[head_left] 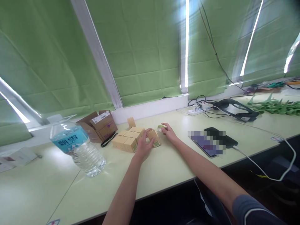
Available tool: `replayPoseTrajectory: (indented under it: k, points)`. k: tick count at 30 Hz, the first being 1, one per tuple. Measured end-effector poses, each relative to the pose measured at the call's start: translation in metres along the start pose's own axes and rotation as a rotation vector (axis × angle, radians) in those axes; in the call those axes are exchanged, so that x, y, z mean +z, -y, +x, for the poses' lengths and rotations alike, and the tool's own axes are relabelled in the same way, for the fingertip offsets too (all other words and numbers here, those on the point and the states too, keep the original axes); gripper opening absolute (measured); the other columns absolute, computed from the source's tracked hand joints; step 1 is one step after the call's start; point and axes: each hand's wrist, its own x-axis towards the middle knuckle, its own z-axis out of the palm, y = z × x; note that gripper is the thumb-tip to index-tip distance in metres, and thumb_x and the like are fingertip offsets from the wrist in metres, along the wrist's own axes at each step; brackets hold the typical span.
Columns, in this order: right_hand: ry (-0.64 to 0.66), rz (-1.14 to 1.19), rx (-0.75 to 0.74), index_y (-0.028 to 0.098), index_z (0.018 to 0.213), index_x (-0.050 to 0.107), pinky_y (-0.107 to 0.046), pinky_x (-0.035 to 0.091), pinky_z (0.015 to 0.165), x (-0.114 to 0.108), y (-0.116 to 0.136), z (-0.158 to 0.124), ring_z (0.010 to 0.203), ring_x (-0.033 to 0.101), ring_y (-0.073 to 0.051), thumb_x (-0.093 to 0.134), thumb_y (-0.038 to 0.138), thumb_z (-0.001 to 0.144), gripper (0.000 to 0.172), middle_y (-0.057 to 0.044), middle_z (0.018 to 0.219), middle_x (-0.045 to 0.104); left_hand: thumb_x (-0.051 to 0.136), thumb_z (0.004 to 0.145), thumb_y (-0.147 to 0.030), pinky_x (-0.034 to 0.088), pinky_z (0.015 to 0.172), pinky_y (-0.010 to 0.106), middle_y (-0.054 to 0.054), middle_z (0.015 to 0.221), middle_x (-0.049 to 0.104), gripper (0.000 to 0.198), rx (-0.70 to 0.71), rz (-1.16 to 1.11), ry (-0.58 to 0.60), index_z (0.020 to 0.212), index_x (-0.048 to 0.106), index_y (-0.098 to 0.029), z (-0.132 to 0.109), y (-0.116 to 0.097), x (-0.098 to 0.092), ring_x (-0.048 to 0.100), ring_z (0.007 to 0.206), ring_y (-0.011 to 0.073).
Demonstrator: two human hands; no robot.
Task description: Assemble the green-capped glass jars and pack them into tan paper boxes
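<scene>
My left hand is closed round a small tan cardboard box that stands tilted on the table, a green and white label near its lower end. Just to the right, my right hand pinches a small green-and-white object close to the box's upper end; its exact kind is too small to make out. Beside my left hand, several similar tan boxes sit packed together in a block. A raised tan flap sticks up behind them.
An opened brown carton with a black strap stands behind the boxes. A large water bottle is at left. On the right lie two phones, a cable, a power strip, a black headset and green cone-shaped pieces.
</scene>
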Motion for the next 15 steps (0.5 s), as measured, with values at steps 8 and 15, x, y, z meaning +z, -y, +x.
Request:
replayPoseTrajectory:
  k: [8,15]
  points:
    - [0.033,0.319,0.004,0.025,0.112,0.065,-0.033,0.057,0.077,0.013,0.025,-0.015,0.097,0.065,-0.021,0.072,0.059,0.074,0.051,-0.005,0.11,0.069,0.061,0.092,-0.033,0.049,0.104,0.041,0.011,0.133,0.062,0.046,-0.034,-0.065,0.061,0.135,0.052,-0.024,-0.002,0.001,0.001,0.064,0.119,0.0245]
    - [0.0,0.308,-0.006,0.021,0.103,0.059,-0.036,0.061,0.08,0.021,0.038,-0.024,0.081,0.065,-0.016,0.082,0.049,0.066,0.052,-0.001,0.092,0.065,0.06,0.092,-0.029,0.047,0.109,0.041,0.011,0.134,0.061,0.043,0.017,-0.06,0.067,0.134,0.053,-0.022,-0.001,0.003,0.001,0.061,0.122,0.0231]
